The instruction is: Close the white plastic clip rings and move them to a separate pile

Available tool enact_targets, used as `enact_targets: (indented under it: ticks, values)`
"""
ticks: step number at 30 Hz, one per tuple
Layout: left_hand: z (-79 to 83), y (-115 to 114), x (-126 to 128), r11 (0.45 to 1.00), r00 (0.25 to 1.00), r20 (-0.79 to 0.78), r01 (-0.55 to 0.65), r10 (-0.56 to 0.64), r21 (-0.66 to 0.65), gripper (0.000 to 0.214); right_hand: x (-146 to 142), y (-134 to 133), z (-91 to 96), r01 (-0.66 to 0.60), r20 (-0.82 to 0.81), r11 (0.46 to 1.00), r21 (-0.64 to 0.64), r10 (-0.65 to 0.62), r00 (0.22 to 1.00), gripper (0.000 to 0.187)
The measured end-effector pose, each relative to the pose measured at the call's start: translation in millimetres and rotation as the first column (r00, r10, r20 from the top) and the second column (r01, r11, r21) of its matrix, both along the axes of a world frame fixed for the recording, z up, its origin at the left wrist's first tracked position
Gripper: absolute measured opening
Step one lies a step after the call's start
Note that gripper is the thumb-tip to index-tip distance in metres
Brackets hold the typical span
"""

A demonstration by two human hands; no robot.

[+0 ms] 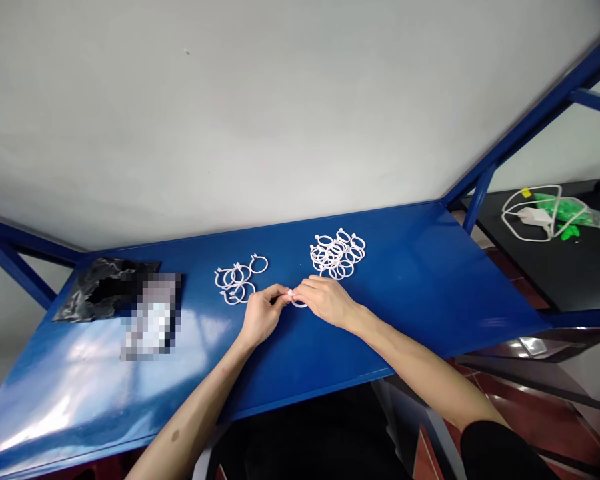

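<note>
Both my hands meet over the middle of the blue table, pinching one white plastic ring (300, 305) between them. My left hand (264, 313) is closed, its thumb and fingertips at the small knob end of the ring. Fingers of my right hand (327, 300) are closed on the same ring and hide part of it. Beyond my right hand lies a heap of white rings (336, 252) with small knobs. A smaller, looser group of rings (236, 275), some with a gap showing, rests beyond my left hand.
On the blue table (405, 267), a black plastic bag (107, 287) lies at the left beside a pixelated, blurred object (153, 317). Blue metal posts (480, 200) rise at the sides. A black surface at the right holds a white cable (530, 213) and a green bag (573, 212).
</note>
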State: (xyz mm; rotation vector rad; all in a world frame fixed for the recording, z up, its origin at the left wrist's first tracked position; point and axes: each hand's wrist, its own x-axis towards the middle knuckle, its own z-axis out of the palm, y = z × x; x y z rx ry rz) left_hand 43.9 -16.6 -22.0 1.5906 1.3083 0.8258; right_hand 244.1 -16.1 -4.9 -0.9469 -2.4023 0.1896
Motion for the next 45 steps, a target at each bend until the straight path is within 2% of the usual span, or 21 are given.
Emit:
enact_targets:
  ticks: [4,7,8,10,11,12,14,15,17,19,23,27,30,32,33,35,37,38,40,42,45]
  values:
    - [5.0,0.2,1.2,0.995,0.994,-0.101,0.051,-0.042,0.086,0.024,1.4,-0.4,-0.2,0.018,0.058,1.0,0.013,-0.018,0.998,0.025]
    - [12.2,3.8,2.6,0.984,0.984,-0.164,0.1,-0.075,0.15,0.026,6.7,5.2,5.0,0.037,-0.005,0.999,0.002,-0.037,0.999,0.021]
    - [14.3,5.9,2.6,0.972,0.978,-0.2,0.099,-0.056,0.213,0.027,10.8,8.2,8.2,0.066,-0.039,0.998,0.0,-0.065,0.997,0.02]
    - [16.3,11.0,0.8,0.914,0.949,-0.305,0.057,0.074,0.401,0.028,23.9,14.4,16.5,0.207,-0.101,0.978,-0.007,-0.207,0.973,0.018]
    - [15.8,13.8,-1.1,0.869,0.915,-0.364,0.032,0.173,0.493,0.028,32.7,17.3,21.0,0.33,-0.117,0.944,-0.019,-0.33,0.937,0.019]
    - [14.2,16.6,-3.6,0.826,0.864,-0.422,0.014,0.273,0.563,0.029,42.7,19.7,25.6,0.497,-0.129,0.867,-0.037,-0.497,0.858,0.02]
    - [8.5,21.8,-9.7,0.786,0.736,-0.535,0.005,0.416,0.618,0.033,63.5,23.2,33.5,0.797,-0.07,0.598,-0.086,-0.802,0.594,0.022]
    - [5.1,23.9,-12.7,0.789,0.677,-0.584,0.008,0.448,0.615,0.035,73.1,24.3,36.5,0.854,0.011,0.507,-0.117,-0.859,0.511,0.021]
    - [-1.1,26.7,-17.5,0.808,0.602,-0.65,0.014,0.464,0.59,0.035,87.4,25.6,40.2,0.893,0.144,0.419,-0.166,-0.885,0.442,0.022]
    - [-5.0,28.0,-19.8,0.82,0.582,-0.673,0.021,0.456,0.573,0.032,93.2,26.1,41.5,0.891,0.247,0.401,-0.213,-0.86,0.446,0.021]
    - [-6.8,27.7,-19.3,0.806,0.6,-0.665,0.057,0.444,0.59,0.022,85.6,26.2,41.4,0.862,0.33,0.423,-0.278,-0.801,0.499,0.02]
    - [-6.1,26.6,-17.8,0.769,0.629,-0.634,0.087,0.45,0.633,0.018,76.4,25.8,41.3,0.86,0.328,0.429,-0.276,-0.8,0.503,0.025]
    - [-3.0,24.9,-15.6,0.73,0.699,-0.576,0.112,0.424,0.674,0.014,76.1,25.0,41.5,0.874,0.275,0.424,-0.239,-0.833,0.48,0.025]
    - [0.6,22.3,-12.8,0.694,0.767,-0.52,0.138,0.377,0.706,0.011,75.3,24.0,41.7,0.871,0.166,0.444,-0.209,-0.862,0.479,0.024]
    - [2.6,20.5,-10.9,0.674,0.799,-0.494,0.155,0.344,0.722,0.01,73.5,23.2,41.7,0.852,0.087,0.483,-0.202,-0.857,0.507,0.024]
    - [6.1,16.0,-6.4,0.635,0.849,-0.453,0.195,0.273,0.747,0.007,65.6,20.4,41.0,0.75,-0.085,0.626,-0.212,-0.777,0.624,0.024]
    - [8.4,11.0,-1.7,0.601,0.88,-0.431,0.237,0.201,0.763,0.008,51.9,16.1,38.0,0.573,-0.227,0.783,-0.242,-0.62,0.751,0.024]
    - [9.1,8.6,0.4,0.587,0.89,-0.424,0.255,0.169,0.769,0.009,43.5,13.5,35.2,0.485,-0.278,0.834,-0.262,-0.546,0.79,0.022]
    - [9.5,4.5,4.0,0.562,0.902,-0.416,0.284,0.12,0.777,0.012,26.2,8.4,27.4,0.338,-0.316,0.88,-0.332,-0.442,0.84,0.019]
    - [9.2,1.6,6.5,0.541,0.903,-0.42,0.31,0.09,0.782,0.013,11.1,4.1,17.8,0.239,-0.344,0.886,-0.397,-0.385,0.856,0.016]
    - [8.4,-1.9,9.2,0.532,0.916,-0.395,0.304,0.063,0.79,0.014,-1.9,-0.1,5.9,0.197,-0.412,0.886,-0.419,-0.379,0.829,0.013]
